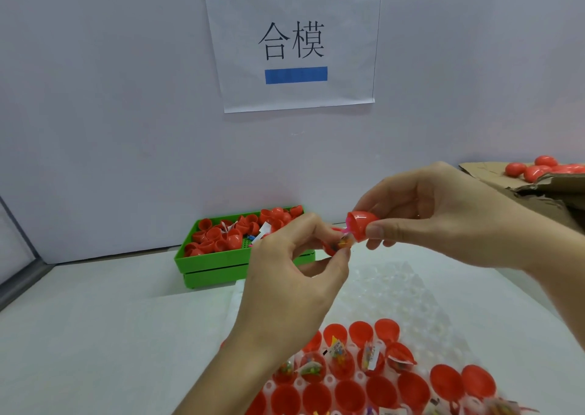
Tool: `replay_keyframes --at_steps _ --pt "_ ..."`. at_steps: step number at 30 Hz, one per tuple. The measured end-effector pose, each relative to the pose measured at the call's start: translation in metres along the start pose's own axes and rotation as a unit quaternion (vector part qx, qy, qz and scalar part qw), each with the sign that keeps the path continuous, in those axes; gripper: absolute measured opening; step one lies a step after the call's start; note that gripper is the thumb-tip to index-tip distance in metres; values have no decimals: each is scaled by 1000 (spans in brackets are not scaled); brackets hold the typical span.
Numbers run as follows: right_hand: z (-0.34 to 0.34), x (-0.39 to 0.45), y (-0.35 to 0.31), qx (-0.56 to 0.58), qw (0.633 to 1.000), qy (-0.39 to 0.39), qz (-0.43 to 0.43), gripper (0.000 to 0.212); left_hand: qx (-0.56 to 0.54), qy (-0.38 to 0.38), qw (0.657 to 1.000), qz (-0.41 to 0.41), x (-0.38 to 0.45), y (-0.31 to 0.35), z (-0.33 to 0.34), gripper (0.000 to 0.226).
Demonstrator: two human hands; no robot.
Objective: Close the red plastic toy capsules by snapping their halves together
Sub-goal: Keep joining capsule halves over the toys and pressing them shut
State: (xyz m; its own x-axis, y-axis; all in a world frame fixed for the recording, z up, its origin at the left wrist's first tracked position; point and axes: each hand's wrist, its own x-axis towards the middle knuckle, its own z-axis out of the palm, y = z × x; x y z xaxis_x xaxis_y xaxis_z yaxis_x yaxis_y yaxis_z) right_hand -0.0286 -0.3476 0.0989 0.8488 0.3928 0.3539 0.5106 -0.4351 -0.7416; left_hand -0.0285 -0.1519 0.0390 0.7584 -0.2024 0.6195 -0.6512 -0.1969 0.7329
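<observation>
A white tabletop (95,335) meets a pale wall, seen from a camera worn on a person's head.

Toward the left, against the wall, stands a green plastic tray (218,264). It holds a heap of loose red capsule halves (215,235) with some paper slips and small toy bits among them.

On the wall above hangs a paper sign (292,40) with two printed characters, fixed with blue tape strips (296,75).

At centre, raised above the table, the left hand (294,275) has its thumb and fingers curled around a red lower half (330,248) with a small bagged toy showing inside; most of this half is hidden by the fingers.

Just to its right, the right hand (443,215) pinches a red cap half (362,226) between thumb and fingers, its open side facing the lower half. The two halves are close together, with something pink between them; whether their rims touch cannot be told.

Below the hands, at the bottom centre and right, a clear moulded blister tray (395,288) lies on the table. Its near rows hold open red halves (348,392), several containing bagged toys (338,351).

At the far right edge, a torn cardboard box (538,193) holds closed red capsules (538,169).
</observation>
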Motion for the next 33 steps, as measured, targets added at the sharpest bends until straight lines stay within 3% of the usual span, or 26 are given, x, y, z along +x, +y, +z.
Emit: replay_keyframes --at_steps 13,22,25,28,33 --pt "4 -3 -6 20 1000 -11 -14 26 24 3 1000 18 0 4 -1 14" --pt "12 1 -3 38 998 34 -28 31 -19 85 996 22 2 5 -1 16" --pt "14 1 -3 54 997 34 -33 30 68 91 991 70 1 8 -3 21" --pt "16 2 -2 65 996 45 -32 27 221 86 961 144 0 12 -4 22" --pt "19 3 -2 84 993 66 -40 29 251 103 951 148 0 17 -5 25"
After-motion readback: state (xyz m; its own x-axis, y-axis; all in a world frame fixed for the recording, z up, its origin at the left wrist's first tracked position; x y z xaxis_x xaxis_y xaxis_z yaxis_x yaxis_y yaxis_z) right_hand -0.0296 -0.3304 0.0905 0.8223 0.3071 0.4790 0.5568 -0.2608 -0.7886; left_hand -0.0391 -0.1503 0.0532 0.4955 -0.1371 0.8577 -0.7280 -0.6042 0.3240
